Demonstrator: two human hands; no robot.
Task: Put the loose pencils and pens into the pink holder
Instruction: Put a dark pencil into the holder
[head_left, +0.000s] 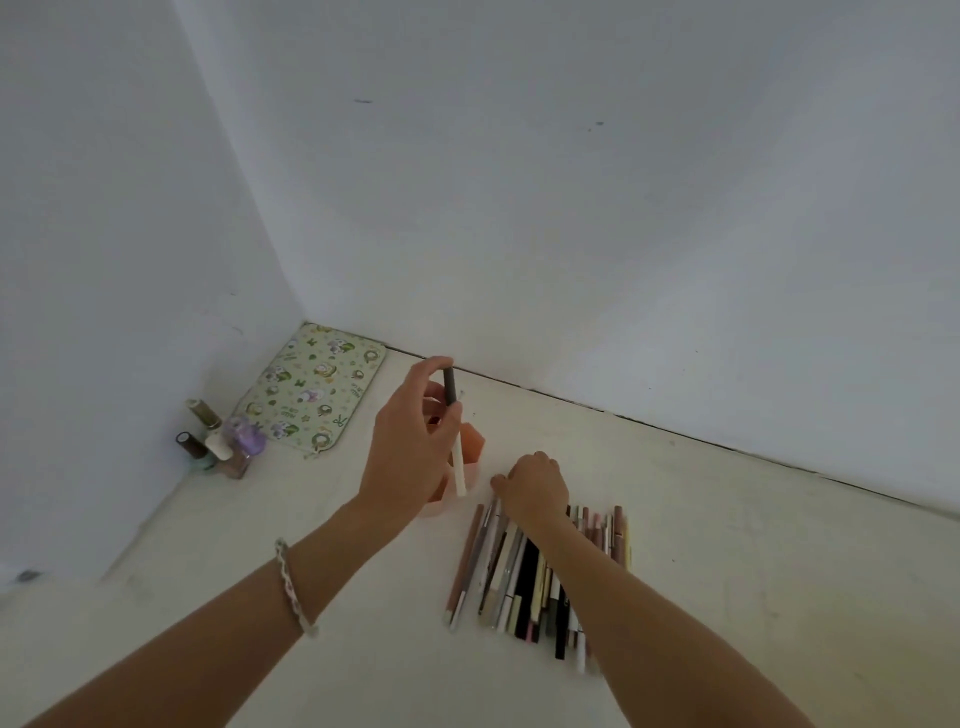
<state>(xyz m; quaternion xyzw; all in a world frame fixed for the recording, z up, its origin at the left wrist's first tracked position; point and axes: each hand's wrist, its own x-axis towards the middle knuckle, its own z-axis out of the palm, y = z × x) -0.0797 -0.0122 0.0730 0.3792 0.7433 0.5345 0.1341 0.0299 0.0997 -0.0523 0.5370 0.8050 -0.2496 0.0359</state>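
The pink holder (471, 441) stands on the white tabletop, mostly hidden behind my left hand (410, 447). That hand pinches a pen (455, 431) with a dark cap and white barrel, held nearly upright over the holder's front. To the right lies a row of several loose pencils and pens (519, 566) in brown, black, beige and pink. My right hand (535, 483) rests on the far ends of that row, fingers curled down on them; whether it grips one I cannot tell.
A patterned green pad (317, 387) lies in the back corner against the walls. Several small nail polish bottles (218, 441) stand at the left wall. White walls close the table on the left and behind.
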